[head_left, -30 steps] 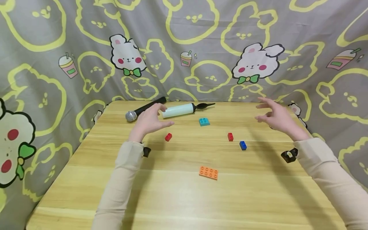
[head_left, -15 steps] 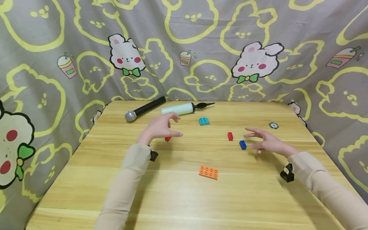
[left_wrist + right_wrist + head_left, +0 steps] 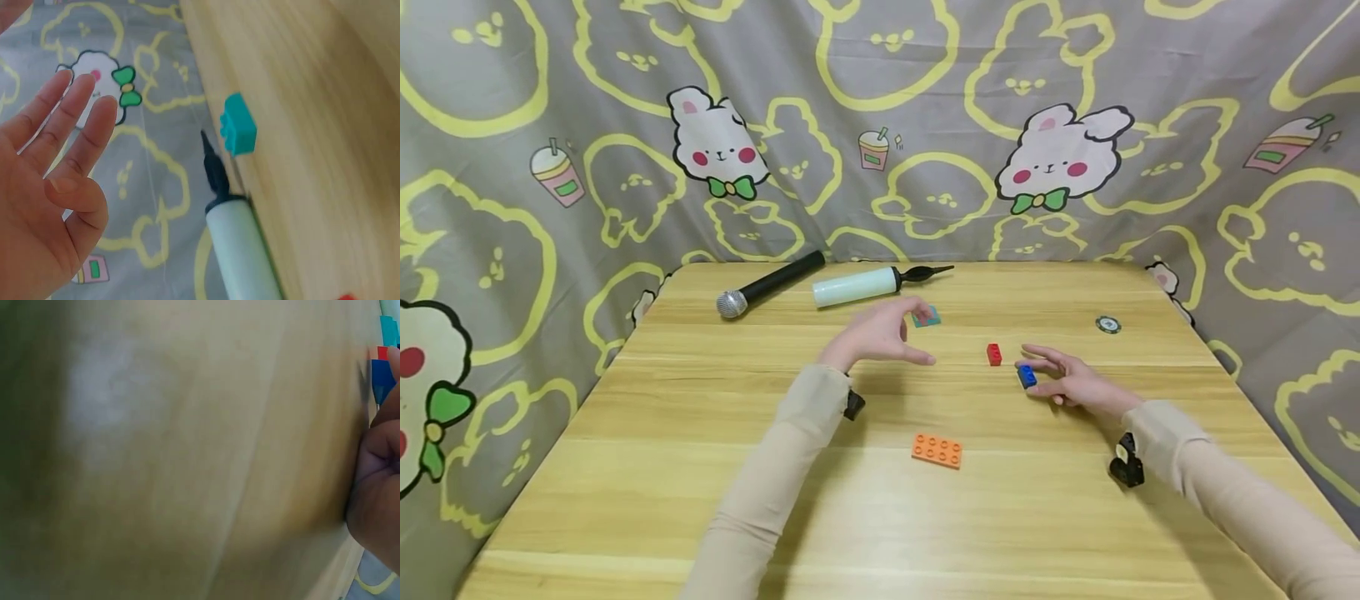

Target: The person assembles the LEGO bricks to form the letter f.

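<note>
My right hand (image 3: pixel 1078 383) pinches a small blue toy brick (image 3: pixel 1027 377), the thumb at its near side and a finger at its far side. In the right wrist view this blue brick (image 3: pixel 382 381) shows beside the fingers at the right edge. A red brick (image 3: pixel 994 355) lies just left of it. My left hand (image 3: pixel 880 333) hovers over the table with thumb and fingers apart, holding nothing. Its fingertips overlap a teal brick (image 3: pixel 931 317) in the head view; in the left wrist view the teal brick (image 3: pixel 239 125) stands apart from the hand (image 3: pixel 56 187).
An orange eight-stud brick (image 3: pixel 937 451) lies nearer on the wooden table (image 3: pixel 625 467). At the back are a microphone (image 3: pixel 771 286), a pale green hand pump (image 3: pixel 857 287) and, to the right, a round chip (image 3: pixel 1108 325). A patterned curtain (image 3: pixel 925 83) surrounds the table.
My right hand has come down and left onto the blue brick, uncovering the round chip. My left hand has moved right toward the teal brick and now hides a second red brick.
</note>
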Tool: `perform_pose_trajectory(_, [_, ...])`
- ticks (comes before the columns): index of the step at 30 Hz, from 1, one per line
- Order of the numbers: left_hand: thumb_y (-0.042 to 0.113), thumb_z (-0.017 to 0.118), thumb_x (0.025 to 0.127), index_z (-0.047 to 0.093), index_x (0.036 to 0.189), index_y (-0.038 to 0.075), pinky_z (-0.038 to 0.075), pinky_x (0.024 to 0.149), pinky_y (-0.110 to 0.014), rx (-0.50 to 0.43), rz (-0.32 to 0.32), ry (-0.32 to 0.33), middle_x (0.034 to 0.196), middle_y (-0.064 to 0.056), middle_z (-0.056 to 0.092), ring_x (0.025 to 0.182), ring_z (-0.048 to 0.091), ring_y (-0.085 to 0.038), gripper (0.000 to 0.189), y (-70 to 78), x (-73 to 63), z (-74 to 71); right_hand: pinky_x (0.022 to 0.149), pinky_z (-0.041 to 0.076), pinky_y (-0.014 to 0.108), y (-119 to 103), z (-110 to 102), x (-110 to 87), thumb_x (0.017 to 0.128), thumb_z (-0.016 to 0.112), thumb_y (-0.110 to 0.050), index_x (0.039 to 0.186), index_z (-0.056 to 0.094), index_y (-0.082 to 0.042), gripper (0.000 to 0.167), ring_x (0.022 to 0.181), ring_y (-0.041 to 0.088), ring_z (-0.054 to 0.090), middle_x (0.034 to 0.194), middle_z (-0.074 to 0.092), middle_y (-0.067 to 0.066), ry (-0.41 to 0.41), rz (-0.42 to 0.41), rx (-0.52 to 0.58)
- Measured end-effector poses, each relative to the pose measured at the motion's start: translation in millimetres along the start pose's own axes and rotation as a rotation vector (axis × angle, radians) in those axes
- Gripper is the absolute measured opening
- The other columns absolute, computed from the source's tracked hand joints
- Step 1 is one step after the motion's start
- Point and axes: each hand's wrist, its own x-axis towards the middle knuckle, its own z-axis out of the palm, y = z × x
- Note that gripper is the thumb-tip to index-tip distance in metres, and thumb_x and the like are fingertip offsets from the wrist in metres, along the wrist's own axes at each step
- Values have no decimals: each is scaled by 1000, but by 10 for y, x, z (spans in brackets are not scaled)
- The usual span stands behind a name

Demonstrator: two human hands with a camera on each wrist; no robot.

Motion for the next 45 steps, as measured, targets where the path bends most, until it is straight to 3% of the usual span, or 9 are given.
perform_pose_trajectory(8, [45,79,73,54,126,20,46,66,-24,13,49,-5,115,8,61,72,59,-6,64,17,170,205,48,36,18,-12,155,-65,85,70,-10,150,23,-3,81,56,3,45,142,46,23,96,4,-37])
perform_pose_trajectory(14, [47,78,73,53,125,23,45,67,-24,23,23,-21,115,10,60,78,60,-8,62,58,334,329,60,40,17,-18,451,-98,84,72,-13,149,21,1,84,74,-1,56,138,51,23,51,-51,-9])
perform_pose_trajectory(17, [47,78,73,54,122,23,45,71,-27,38,24,-15,113,11,60,88,61,-14,60,124,440,351,58,39,17,2,500,-112,84,71,-7,149,16,4,86,64,-1,54,135,53,24,57,-80,35])
perform_pose_trajectory(21, [47,79,73,55,121,23,45,77,-30,66,38,-26,110,14,60,103,62,-18,59,191,591,389,45,33,18,17,496,-129,83,71,-5,150,13,4,89,42,3,34,133,54,25,65,-80,27])
perform_pose_trajectory(26, [45,78,74,55,121,20,45,82,-30,58,52,-66,111,10,61,108,60,-19,58,191,762,499,44,31,18,4,499,-135,81,73,-4,149,12,6,92,42,3,32,133,52,28,54,-87,12])
perform_pose_trajectory(31, [42,79,75,56,122,19,45,82,-29,61,-14,-88,112,9,62,104,60,-15,57,163,870,636,46,31,17,12,540,-131,80,74,-3,148,17,6,89,43,3,31,132,54,28,59,-85,-6])
perform_pose_trajectory(35, [42,79,76,58,121,17,45,81,-30,66,-80,-102,112,7,64,101,59,-12,56,153,947,735,49,32,17,26,569,-131,80,74,-4,140,30,8,75,48,3,33,130,56,26,69,-79,-18])
perform_pose_trajectory(39, [44,79,75,59,116,17,46,80,-28,55,-114,-112,106,8,64,95,59,-10,53,156,1040,831,50,32,17,28,585,-130,81,74,-4,128,38,10,61,49,3,35,129,57,26,79,-81,-22])
perform_pose_trajectory(45, [48,83,68,59,97,22,44,70,-24,83,-152,-119,90,13,62,81,57,-6,46,164,1159,915,51,32,17,-6,560,-147,80,73,0,124,38,11,57,50,3,35,129,56,28,76,-84,4])
